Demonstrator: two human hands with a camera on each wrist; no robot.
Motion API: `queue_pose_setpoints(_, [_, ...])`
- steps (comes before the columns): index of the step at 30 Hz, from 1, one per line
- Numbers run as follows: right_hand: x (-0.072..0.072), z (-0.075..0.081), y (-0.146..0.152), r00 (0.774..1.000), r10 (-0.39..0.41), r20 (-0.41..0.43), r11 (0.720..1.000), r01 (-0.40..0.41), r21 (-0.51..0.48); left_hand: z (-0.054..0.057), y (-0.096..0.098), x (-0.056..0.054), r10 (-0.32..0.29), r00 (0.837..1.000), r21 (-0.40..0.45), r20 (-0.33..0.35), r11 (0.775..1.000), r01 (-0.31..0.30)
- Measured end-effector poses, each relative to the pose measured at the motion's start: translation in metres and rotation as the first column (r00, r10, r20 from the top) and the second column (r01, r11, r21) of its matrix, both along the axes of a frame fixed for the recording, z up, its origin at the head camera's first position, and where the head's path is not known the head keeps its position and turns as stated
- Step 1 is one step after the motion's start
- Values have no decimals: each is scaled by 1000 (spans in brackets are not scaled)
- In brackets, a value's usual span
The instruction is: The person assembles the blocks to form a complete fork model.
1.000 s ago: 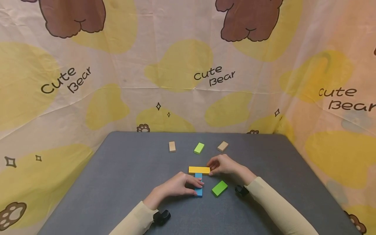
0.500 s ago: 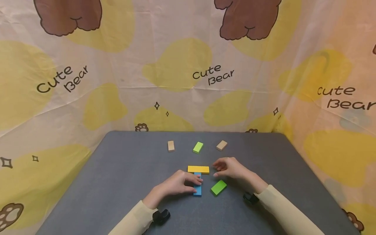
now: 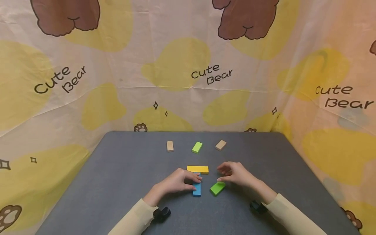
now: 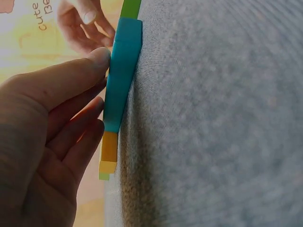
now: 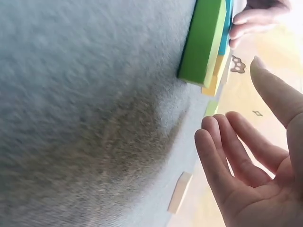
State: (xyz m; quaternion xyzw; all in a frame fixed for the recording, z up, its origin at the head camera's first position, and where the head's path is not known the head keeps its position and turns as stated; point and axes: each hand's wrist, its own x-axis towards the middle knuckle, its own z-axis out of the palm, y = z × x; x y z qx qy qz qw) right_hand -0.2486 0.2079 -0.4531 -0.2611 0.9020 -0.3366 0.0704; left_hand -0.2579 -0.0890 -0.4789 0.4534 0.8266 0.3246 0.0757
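The left hand (image 3: 177,181) rests its thumb and fingertips on a blue block (image 3: 197,192) that lies flat on the table. At the blue block's far end, a yellow block (image 3: 197,169) lies crosswise, forming a T with it. The right hand (image 3: 239,174) is held just above the table with loosely bent fingers and nothing between them. Nearest to it is a green block (image 3: 217,189), lying slanted to the right of the blue one. In the right wrist view, the right thumb and fingers are spread apart, clear of the green block (image 5: 203,45).
Two light wooden blocks (image 3: 170,146) and a lime-green block (image 3: 197,147) lie in a row near the far edge of the grey table (image 3: 132,156). A printed cloth (image 3: 176,65) hangs behind the table and along its sides.
The right hand has let go of the yellow block's right end and drawn back to the right and nearer. The left hand stays at the blue block.
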Motion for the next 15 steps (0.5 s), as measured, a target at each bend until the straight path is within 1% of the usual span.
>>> queue_pose_setpoints(4, [6, -3, 3, 1000, -16, 17, 1000, 16, -4, -2, 0, -1, 2, 1000, 6, -8, 1000, -2])
queue_pose_setpoints(9, [12, -7, 5, 997, -62, 44, 998, 62, 3, -4, 0, -1, 2, 1000, 10, -4, 1000, -2])
queue_pose_setpoints(11, [14, -9, 5, 996, -81, 40, 997, 81, 11, -4, 0, -2, 4, 1000, 10, 2, 1000, -5])
queue_pose_setpoints(15, [18, -12, 3, 993, -114, 0, 993, 114, 20, -5, 0, -2, 8, 1000, 11, 4, 1000, -8])
